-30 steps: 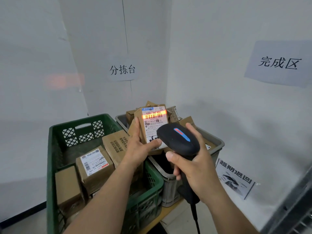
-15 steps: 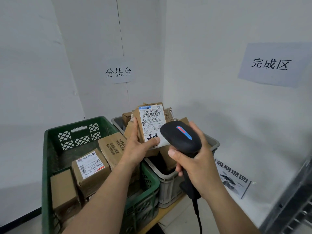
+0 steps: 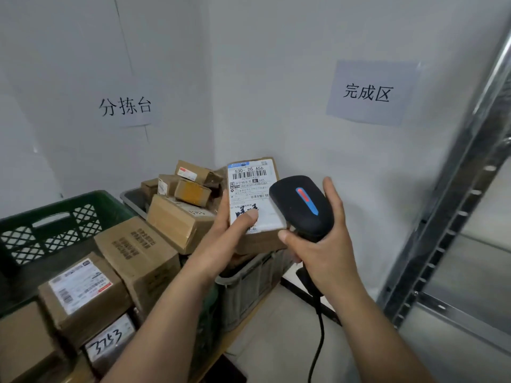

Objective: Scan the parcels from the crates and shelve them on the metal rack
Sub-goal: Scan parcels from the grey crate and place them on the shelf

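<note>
Left hand (image 3: 221,239) grips the parcel (image 3: 253,189) upright, beside the scanner (image 3: 301,205) gripped in the right hand (image 3: 323,252).

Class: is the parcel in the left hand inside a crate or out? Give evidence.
Out. The left hand holds the parcel upright above the grey crate; the right hand grips the scanner.

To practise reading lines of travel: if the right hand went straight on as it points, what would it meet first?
Probably the parcel in the left hand, just beyond the right hand's scanner; depth unclear.
</note>
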The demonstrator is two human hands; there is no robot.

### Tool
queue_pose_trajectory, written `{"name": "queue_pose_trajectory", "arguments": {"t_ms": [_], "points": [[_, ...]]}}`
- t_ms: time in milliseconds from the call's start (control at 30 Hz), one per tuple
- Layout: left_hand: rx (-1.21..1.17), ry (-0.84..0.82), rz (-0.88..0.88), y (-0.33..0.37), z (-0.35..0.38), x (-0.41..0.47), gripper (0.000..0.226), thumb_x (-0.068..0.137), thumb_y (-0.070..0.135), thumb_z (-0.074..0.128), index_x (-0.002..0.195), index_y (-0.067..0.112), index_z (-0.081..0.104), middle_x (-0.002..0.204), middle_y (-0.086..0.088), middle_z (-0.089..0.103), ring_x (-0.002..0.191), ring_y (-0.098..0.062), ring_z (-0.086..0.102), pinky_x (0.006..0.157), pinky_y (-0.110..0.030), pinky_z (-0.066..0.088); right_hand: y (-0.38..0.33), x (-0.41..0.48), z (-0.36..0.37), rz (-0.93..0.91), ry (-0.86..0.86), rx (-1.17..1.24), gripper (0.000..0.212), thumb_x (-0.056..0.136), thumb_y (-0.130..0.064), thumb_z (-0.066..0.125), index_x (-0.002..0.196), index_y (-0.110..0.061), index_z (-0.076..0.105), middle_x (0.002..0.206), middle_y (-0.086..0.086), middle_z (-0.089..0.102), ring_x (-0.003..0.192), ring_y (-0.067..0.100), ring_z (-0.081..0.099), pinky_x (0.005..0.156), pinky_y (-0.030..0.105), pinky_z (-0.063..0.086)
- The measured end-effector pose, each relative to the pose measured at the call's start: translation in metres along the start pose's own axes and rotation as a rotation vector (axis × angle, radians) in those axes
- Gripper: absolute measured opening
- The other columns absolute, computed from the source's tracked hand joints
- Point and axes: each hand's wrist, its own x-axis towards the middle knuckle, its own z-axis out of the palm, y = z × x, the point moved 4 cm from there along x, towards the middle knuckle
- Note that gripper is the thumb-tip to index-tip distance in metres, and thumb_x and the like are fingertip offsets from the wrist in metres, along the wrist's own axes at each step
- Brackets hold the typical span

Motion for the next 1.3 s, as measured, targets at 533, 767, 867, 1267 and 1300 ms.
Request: {"name": "queue_pose_trajectory", "arguments": {"t_ms": [533,767,867,1267,1300], "points": [[0.143,-0.204,0.343,0.048,0.116,-0.100,0.064,0.078,0.028,0.068,0.129,0.050,0.037,0.122,0.030,0.055,0.117,0.009,0.049,0.091,-0.010,0.042,-0.039,-0.092,-0.139,-0.064,0.202,0.047,0.094,0.066,-0.006,0.082,0.120,-0.068,0.038,0.114,0.006,0.066,0.064,0.018,0.057,0.055,0.028,0.052],[0.074,-0.287,0.421,0.090,0.201,-0.186,0.061,0.089,0.010,0.064,0.126,0.049,0.037,0.111,0.045,0.054,0.109,0.015,0.051,0.080,-0.004,0.043,-0.087,-0.181,-0.241,-0.069,0.357,-0.042,0.092,0.058,-0.021,0.083,0.126,-0.065,0.039,0.128,0.003,0.063,0.094,0.028,0.060,0.092,0.060,0.052],[0.046,-0.329,0.441,0.102,0.238,-0.217,0.062,0.089,0.009,0.063,0.126,0.050,0.035,0.109,0.046,0.055,0.106,0.015,0.053,0.075,-0.005,0.044,-0.105,-0.215,-0.284,-0.074,0.408,-0.089,0.095,0.063,-0.010,0.085,0.128,-0.058,0.037,0.128,-0.009,0.062,0.106,0.023,0.063,0.095,0.059,0.051],[-0.109,-0.625,0.561,0.173,0.402,-0.313,0.059,0.089,0.015,0.063,0.129,0.048,0.035,0.110,0.037,0.055,0.099,0.019,0.052,0.070,-0.003,0.044,-0.182,-0.332,-0.449,-0.128,0.686,-0.258,0.092,0.073,0.006,0.079,0.129,-0.051,0.034,0.129,0.005,0.061,0.095,0.024,0.060,0.090,0.053,0.054],[-0.111,-0.641,0.570,0.179,0.415,-0.316,0.059,0.089,0.016,0.063,0.131,0.047,0.036,0.110,0.038,0.055,0.100,0.017,0.053,0.070,-0.004,0.045,-0.187,-0.337,-0.461,-0.139,0.702,-0.262,0.091,0.074,0.007,0.078,0.129,-0.050,0.035,0.128,0.007,0.062,0.094,0.025,0.060,0.082,0.047,0.056]]}}
